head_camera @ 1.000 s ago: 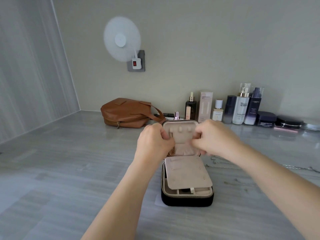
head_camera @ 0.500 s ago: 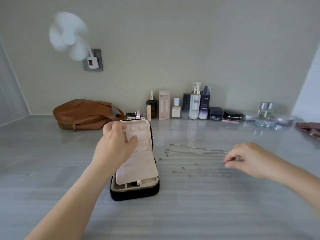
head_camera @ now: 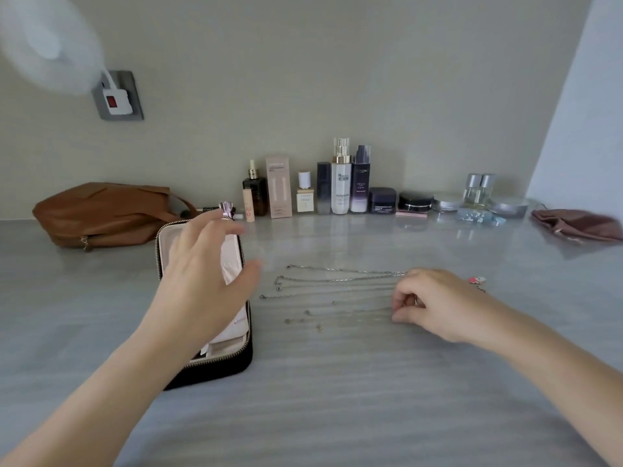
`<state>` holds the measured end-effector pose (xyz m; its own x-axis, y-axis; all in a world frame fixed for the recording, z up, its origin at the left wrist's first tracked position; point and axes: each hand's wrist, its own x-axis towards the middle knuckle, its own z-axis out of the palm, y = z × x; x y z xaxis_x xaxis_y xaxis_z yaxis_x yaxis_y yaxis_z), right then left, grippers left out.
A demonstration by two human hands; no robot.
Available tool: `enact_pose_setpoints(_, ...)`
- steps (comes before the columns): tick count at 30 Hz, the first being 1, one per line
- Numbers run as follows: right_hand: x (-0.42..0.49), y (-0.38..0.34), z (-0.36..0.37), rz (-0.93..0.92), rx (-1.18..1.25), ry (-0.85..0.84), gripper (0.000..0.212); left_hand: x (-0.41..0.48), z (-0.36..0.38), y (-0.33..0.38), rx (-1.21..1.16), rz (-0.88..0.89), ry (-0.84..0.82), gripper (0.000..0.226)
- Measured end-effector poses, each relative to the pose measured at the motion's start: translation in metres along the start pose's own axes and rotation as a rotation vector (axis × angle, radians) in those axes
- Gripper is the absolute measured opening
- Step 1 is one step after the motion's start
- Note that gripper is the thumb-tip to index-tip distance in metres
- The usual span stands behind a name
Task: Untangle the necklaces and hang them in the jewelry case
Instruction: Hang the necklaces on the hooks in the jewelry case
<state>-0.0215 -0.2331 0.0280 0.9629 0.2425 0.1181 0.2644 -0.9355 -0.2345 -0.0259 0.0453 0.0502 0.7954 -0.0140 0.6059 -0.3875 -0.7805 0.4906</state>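
A black jewelry case (head_camera: 222, 369) with a pale pink lining stands open on the grey counter at centre left, its lid upright. My left hand (head_camera: 205, 281) hovers in front of the lid with fingers spread and holds nothing. Several thin silver necklaces (head_camera: 337, 288) lie stretched out side by side to the right of the case. My right hand (head_camera: 435, 305) rests on their right ends, fingertips curled and pinching at a chain near the counter. A small red and white pendant (head_camera: 477, 280) shows just beyond that hand.
A brown leather bag (head_camera: 101, 214) lies at the back left. A row of cosmetic bottles and jars (head_camera: 340, 187) lines the back wall. A mauve pouch (head_camera: 576, 225) sits at the far right. A white fan (head_camera: 50, 38) is plugged into the wall socket.
My right hand left the case lid and moved right onto the necklace ends. My left hand let go of the lid and opened. The view turned to the right.
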Motion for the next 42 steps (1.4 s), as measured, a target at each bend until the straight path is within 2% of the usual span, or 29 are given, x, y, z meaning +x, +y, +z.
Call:
enact_pose_setpoints(2,0.001,-0.003,0.0,-0.015,-0.009,-0.005,0.027,-0.007,0.006,0.008,-0.047,0.072,-0.055,0.033)
enact_pose_setpoints(5,0.0,-0.004,0.0,-0.051,-0.065,-0.041,0.012,-0.017,0.016,0.017,-0.122,0.128,-0.165,0.023)
enact_pose_setpoints(9,-0.004,-0.002,0.001,-0.099,-0.068,-0.108,0.012,-0.025,0.027,0.024,-0.18,0.161,-0.295,0.017)
enact_pose_setpoints(13,-0.002,0.001,-0.005,-0.057,0.116,-0.11,0.016,-0.029,0.033,0.028,-0.238,0.123,-0.377,0.01)
enact_pose_setpoints(17,-0.002,0.0,-0.008,-0.032,0.334,-0.116,0.021,-0.03,0.037,0.03,-0.288,0.054,-0.433,0.03)
enact_pose_setpoints(20,-0.003,-0.003,-0.009,-0.033,0.418,-0.123,0.021,-0.025,0.039,0.038,-0.316,0.011,-0.494,0.013)
enact_pose_setpoints(26,-0.001,-0.013,-0.014,-0.087,0.659,-0.056,0.02,-0.005,0.069,0.083,-0.457,-0.058,-0.723,0.027)
enact_pose_setpoints(29,-0.002,-0.014,-0.017,-0.09,0.845,0.006,0.013,0.003,0.074,0.099,-0.663,-0.208,-0.807,0.038)
enact_pose_setpoints(32,-0.003,-0.012,-0.023,-0.068,0.984,0.034,0.01,0.011,0.071,0.097,-0.694,-0.331,-0.789,0.042)
enact_pose_setpoints(35,-0.004,-0.016,-0.027,-0.092,0.997,0.032,0.007,0.013,0.066,0.089,-0.715,-0.421,-0.743,0.033)
enact_pose_setpoints(42,-0.005,-0.045,-0.039,-0.174,0.928,0.04,0.011,0.011,0.046,0.076,-0.83,-0.361,-0.682,0.024)
